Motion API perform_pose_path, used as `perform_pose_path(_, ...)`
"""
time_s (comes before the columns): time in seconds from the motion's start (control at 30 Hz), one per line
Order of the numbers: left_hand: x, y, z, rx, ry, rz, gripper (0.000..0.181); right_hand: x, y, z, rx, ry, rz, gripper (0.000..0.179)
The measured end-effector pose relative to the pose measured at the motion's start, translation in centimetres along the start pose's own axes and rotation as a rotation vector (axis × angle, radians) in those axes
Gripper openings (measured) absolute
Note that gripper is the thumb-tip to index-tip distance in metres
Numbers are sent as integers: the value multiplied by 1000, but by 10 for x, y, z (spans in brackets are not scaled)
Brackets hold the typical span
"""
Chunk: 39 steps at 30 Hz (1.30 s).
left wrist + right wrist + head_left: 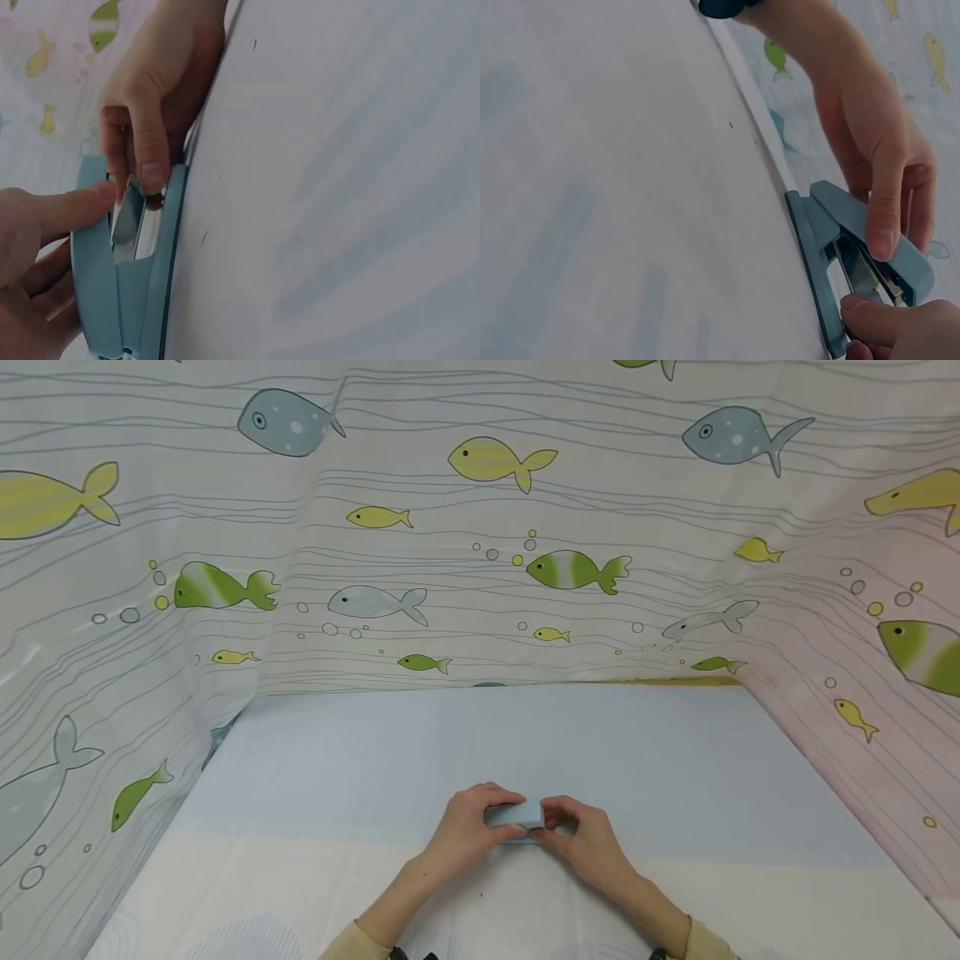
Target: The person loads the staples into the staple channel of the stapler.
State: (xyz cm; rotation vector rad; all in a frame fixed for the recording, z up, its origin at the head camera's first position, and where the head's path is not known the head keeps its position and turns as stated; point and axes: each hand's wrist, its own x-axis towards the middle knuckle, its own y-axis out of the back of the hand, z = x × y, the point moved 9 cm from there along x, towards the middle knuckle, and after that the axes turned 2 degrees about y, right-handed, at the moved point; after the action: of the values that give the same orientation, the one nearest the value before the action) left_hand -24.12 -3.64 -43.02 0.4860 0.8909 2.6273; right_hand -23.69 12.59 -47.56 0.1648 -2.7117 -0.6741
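A light blue stapler (517,815) stands on the table in front of me, its front end facing right. My left hand (465,828) grips the upper arm (96,277), with the thumb on the near side and the other fingers behind. That arm is raised from the base (810,255), and a metal staple holder (127,225) shows in the gap. At the front end my right hand (588,845) pinches with thumb and fingertips between arm and base, right at the metal part. The right fingertips partly hide what they pinch.
The table (480,743) has a pale blue band at the back and a white area nearer me. A few tiny dark specks lie on the white part. A fish-print curtain (427,552) encloses the back and both sides.
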Motion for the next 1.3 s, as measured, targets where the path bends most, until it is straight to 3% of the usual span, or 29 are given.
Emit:
perform_pose_path(0.47,0,-3,0,62,-21,15,35,1,-1,3,-14,-11,-4,31)
perform_pose_path(1.07,-4,-4,-16,-88,42,-31,37,-1,-1,-5,-2,53,-5,24)
perform_pose_path(1.3,-7,3,-23,-134,52,-49,40,0,-1,-5,-18,59,-15,24)
